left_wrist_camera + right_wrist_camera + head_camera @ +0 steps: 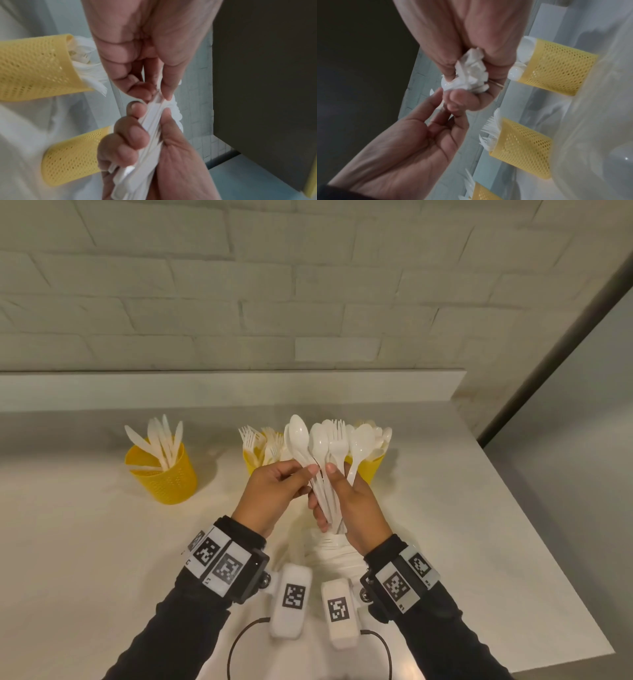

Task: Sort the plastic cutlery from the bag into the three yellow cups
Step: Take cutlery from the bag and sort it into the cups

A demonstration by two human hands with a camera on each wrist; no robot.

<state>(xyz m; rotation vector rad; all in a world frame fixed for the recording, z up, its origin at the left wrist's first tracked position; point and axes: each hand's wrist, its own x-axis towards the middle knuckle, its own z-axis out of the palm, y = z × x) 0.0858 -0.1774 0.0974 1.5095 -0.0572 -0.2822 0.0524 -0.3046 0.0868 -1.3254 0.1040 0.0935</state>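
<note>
Right hand (356,501) clamps fanned bundle (329,446) for sorting; left hand (274,491) pinches one spoon (298,433), likely bound for spoon cup (371,467).

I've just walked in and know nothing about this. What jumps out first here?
A fan of white plastic spoons and a fork, held up mid-counter by the right hand while the left hand pinches one spoon. Behind them on the white counter stand three yellow cups: knives at left, forks in the middle, spoons at right.
</note>
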